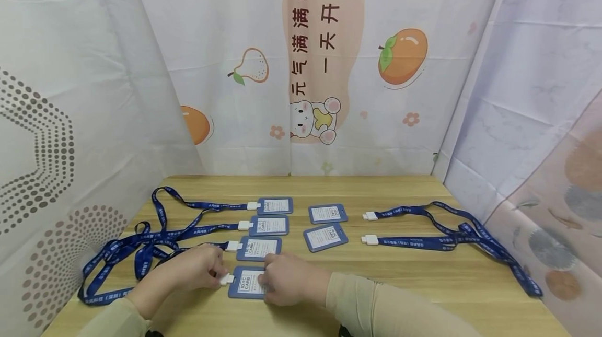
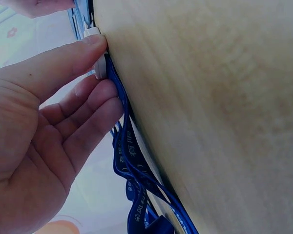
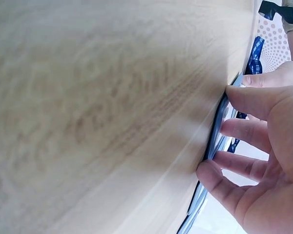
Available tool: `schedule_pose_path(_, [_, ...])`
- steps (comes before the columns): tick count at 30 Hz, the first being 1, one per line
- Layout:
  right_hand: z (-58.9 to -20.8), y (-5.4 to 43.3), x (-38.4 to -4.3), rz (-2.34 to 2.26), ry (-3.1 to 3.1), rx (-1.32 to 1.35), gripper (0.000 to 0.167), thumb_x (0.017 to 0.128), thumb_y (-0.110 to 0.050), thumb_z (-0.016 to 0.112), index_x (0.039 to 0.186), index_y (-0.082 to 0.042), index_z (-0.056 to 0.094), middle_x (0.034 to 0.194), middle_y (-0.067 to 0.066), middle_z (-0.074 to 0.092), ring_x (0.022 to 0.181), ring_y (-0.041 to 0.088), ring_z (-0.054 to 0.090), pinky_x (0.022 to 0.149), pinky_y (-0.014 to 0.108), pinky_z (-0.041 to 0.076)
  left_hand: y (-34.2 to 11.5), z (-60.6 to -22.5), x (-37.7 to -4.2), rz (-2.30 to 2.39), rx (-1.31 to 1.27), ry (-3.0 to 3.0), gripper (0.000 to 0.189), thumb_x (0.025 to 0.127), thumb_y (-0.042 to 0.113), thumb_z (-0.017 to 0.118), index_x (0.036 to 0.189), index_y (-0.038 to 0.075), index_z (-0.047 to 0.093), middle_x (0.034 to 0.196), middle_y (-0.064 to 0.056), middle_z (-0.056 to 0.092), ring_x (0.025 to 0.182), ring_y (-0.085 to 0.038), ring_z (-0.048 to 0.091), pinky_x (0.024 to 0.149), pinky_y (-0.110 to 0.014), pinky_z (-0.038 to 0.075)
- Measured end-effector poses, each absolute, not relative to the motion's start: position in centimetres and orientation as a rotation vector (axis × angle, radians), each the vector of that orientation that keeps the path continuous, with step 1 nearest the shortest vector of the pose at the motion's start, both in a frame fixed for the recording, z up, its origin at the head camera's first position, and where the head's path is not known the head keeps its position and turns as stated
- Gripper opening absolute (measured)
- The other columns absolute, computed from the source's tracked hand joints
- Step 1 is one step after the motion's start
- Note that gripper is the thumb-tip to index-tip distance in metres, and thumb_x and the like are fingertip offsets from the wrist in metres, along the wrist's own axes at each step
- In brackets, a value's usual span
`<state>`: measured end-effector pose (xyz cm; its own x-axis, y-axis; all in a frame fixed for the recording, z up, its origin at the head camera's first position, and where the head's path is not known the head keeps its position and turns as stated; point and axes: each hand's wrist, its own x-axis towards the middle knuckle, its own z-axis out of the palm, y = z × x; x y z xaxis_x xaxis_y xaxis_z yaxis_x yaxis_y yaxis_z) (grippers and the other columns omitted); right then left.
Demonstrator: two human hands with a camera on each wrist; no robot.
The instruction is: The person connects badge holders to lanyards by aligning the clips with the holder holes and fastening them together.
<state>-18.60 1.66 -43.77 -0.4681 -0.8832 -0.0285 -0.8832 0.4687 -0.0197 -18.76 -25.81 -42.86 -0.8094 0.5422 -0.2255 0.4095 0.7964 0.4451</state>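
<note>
Nearest the front edge lies a blue-framed ID card holder (image 1: 246, 289), flat on the wooden table. My right hand (image 1: 293, 279) grips its right end; in the right wrist view the thumb and fingertips (image 3: 210, 170) hold its opposite edges. At the holder's left end is the white plastic clip (image 1: 228, 279) of a blue lanyard. My left hand (image 1: 199, 269) pinches that clip between thumb and fingers, seen close up in the left wrist view, where the lanyard strap (image 2: 129, 146) trails from the clip (image 2: 100, 63). Part of the holder is hidden under my right fingers.
Behind it, more card holders (image 1: 258, 248) joined to lanyards form a column, their blue straps (image 1: 155, 237) tangled at the left. Two loose card holders (image 1: 327, 213) lie mid-table. Two lanyards (image 1: 414, 243) with white clips lie at the right. Printed curtains (image 1: 226, 13) enclose the table.
</note>
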Motion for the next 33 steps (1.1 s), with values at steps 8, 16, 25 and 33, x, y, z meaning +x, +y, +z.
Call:
schedule_pose_path(8, [-43.8,0.9,-18.5,-0.016,2.681,-1.547,0.014,0.090,-0.040,0.076,0.093,-0.027,0.078,0.083,-0.011,0.056,0.074,0.002,0.044,0.059,0.017,0.039,-25.9,-43.1,-18.9,0.585,0.705,2.632,0.024,0.081,0.014,0.086,0.105,0.018,0.082,0.079,0.014,0.059,0.069,-0.008,0.053,0.061,-0.027,0.046])
schedule_pose_path(16, [-43.6,0.4,-18.2,-0.044,2.715,-1.458,0.011,0.089,-0.036,0.076,0.089,-0.025,0.077,0.081,-0.010,0.053,0.070,0.003,0.045,0.057,0.018,0.039,-25.9,-43.2,-19.1,0.598,0.734,2.621,0.022,0.081,0.013,0.085,0.103,0.015,0.082,0.078,0.014,0.059,0.067,-0.007,0.053,0.060,-0.027,0.046])
schedule_pose_path(25, [-44.0,-0.2,-18.4,-0.023,2.741,-1.477,0.015,0.087,-0.040,0.076,0.087,-0.025,0.078,0.080,-0.011,0.055,0.070,0.002,0.044,0.054,0.017,0.038,-25.9,-43.3,-19.0,0.588,0.742,2.623,0.020,0.081,0.011,0.085,0.100,0.015,0.082,0.076,0.013,0.058,0.065,-0.006,0.052,0.058,-0.025,0.045])
schedule_pose_path(33, [-43.9,0.0,-18.6,-0.009,2.711,-1.475,0.018,0.088,-0.043,0.076,0.094,-0.026,0.080,0.082,-0.010,0.055,0.072,0.003,0.044,0.056,0.018,0.039,-25.5,-42.9,-19.0,0.517,0.704,2.649,0.020,0.081,0.012,0.085,0.100,0.018,0.083,0.076,0.014,0.058,0.066,-0.007,0.052,0.059,-0.026,0.046])
